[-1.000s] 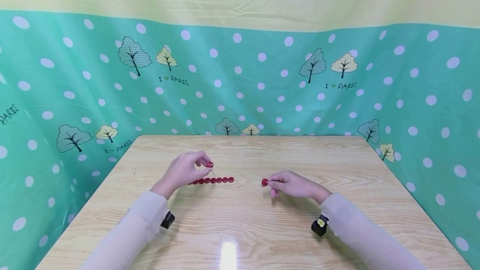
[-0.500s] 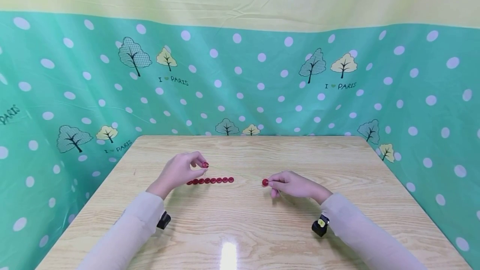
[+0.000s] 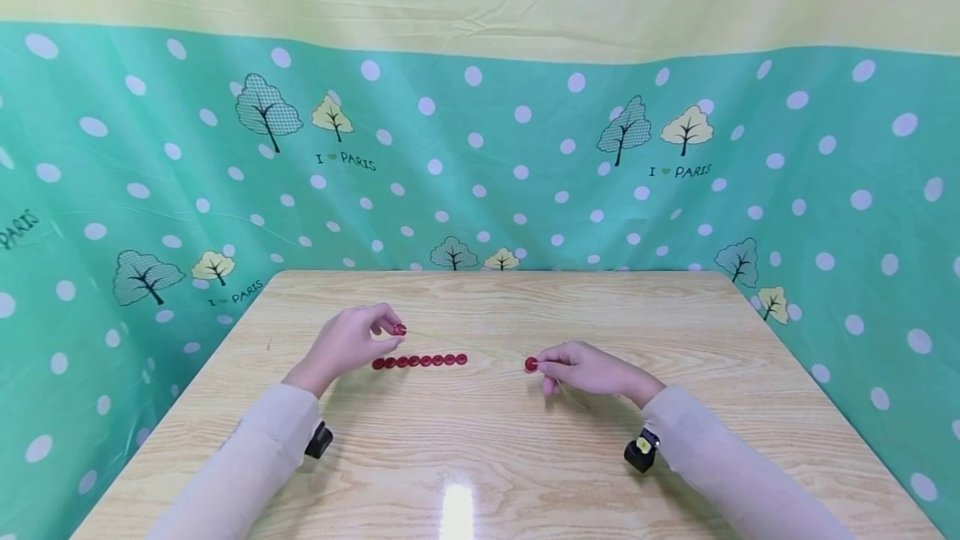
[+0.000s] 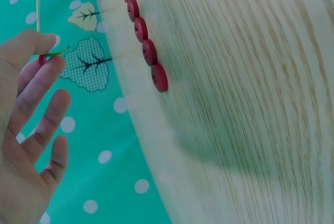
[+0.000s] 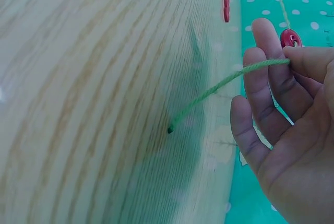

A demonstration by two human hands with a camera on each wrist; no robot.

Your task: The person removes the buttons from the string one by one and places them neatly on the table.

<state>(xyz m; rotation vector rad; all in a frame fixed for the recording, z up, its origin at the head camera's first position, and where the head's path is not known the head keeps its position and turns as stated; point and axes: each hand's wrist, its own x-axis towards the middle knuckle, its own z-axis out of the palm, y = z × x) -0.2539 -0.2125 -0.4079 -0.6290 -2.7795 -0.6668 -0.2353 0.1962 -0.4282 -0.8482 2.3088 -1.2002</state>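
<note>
A thin green string [image 3: 472, 346] stretches between my two hands above the table. At its left end my left hand [image 3: 341, 344] pinches a red button [image 3: 400, 330] between thumb and index finger. A short string tip pokes out past this button in the left wrist view. My right hand [image 3: 588, 369] pinches the string beside another red button [image 5: 290, 38], the other fingers loosely bent. The string's loose tail, with a dark tip, hangs from the right hand in the right wrist view. In front of the left hand lies a row of several red buttons [image 3: 425, 361].
The light wooden table [image 3: 480, 440] reaches back to a green dotted curtain [image 3: 495, 148], which also flanks both sides. A black wrist camera [image 3: 319, 440] sits under the left sleeve, and another camera [image 3: 640, 451] under the right sleeve.
My left hand has moved left with its red button, and the string between the hands now spans a wider gap. The row's left end has come into view. My right hand has barely moved.
</note>
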